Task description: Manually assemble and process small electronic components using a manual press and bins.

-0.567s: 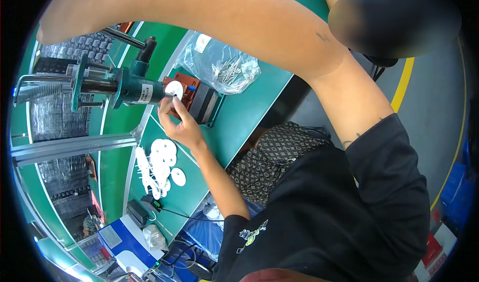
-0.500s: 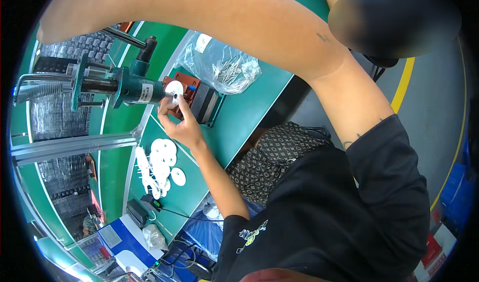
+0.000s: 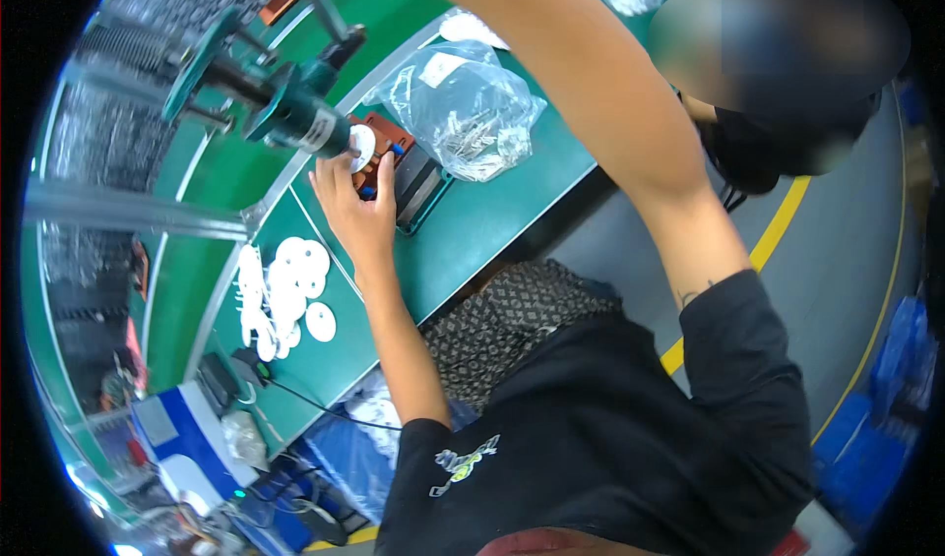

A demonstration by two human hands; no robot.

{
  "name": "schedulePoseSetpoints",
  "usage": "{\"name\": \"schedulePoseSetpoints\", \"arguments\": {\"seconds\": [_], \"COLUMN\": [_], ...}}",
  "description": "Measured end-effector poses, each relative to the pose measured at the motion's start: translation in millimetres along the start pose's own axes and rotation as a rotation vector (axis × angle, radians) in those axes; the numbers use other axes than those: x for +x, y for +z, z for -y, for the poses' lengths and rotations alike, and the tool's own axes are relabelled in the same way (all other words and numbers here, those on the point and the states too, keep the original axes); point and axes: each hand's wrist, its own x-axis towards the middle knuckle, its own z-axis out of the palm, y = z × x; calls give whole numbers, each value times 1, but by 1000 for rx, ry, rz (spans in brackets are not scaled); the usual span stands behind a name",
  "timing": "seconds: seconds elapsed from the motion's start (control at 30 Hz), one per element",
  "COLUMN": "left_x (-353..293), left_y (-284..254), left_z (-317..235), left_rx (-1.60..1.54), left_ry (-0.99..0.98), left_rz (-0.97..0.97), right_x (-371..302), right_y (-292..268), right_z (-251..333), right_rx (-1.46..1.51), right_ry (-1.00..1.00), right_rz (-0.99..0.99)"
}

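My left hand [image 3: 360,212] is at a small orange fixture [image 3: 392,135] with blue knobs. Its thumb and fingers are spread apart, the fingertips close to the lower edge of a white disc [image 3: 363,149]. That disc sits in the fixture, right at the end of a green press [image 3: 310,123]; whether a fingertip touches it I cannot make out. My right forearm stretches up past the upper edge, and the right hand is out of the picture.
White discs [image 3: 290,285] lie heaped on the green table [image 3: 482,246]. A clear bag of metal pins [image 3: 472,113] lies beyond the fixture. A blue and white machine [image 3: 187,438] stands at the lower left. A person [image 3: 787,143] sits at the upper right.
My left thumb and fingers have come off the white disc's face and spread apart. The right arm has swung up, its far end leaving the picture. The whole view has shifted and tilted.
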Motion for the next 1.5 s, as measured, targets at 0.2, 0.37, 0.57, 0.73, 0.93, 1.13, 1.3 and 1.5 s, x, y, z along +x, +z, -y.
{"name": "schedulePoseSetpoints", "arguments": {"seconds": [0.2, 0.37, 0.57, 0.73, 0.93, 1.13, 1.3, 1.5], "left_x": [-5, -5, -10, -35, -108, -72, -27, -17], "left_y": [-4, 2, -17, -36, -49, -48, -35, -11], "left_z": [12, 11, 18, -19, -70, -74, 2, 48], "left_rx": [-120, -97, 65, -55, -873, -445, -79, -541], "left_ry": [5, 8, 61, 121, -622, -167, -171, -452], "left_rz": [-22, -47, -79, -190, 204, 83, -30, 212], "right_x": [-112, -185, -67, -142, -276, -259, -232, -231], "right_y": [-118, -128, -88, -97, -121, -168, -224, -225], "right_z": [-12, -16, -11, -6, 9, -42, -193, -256], "right_rx": [391, 733, 917, 403, 154, -12, -455, -399], "right_ry": [318, 468, 329, 187, 169, 511, 593, 794], "right_rz": [191, 97, 349, 273, 648, 539, 414, 652]}}
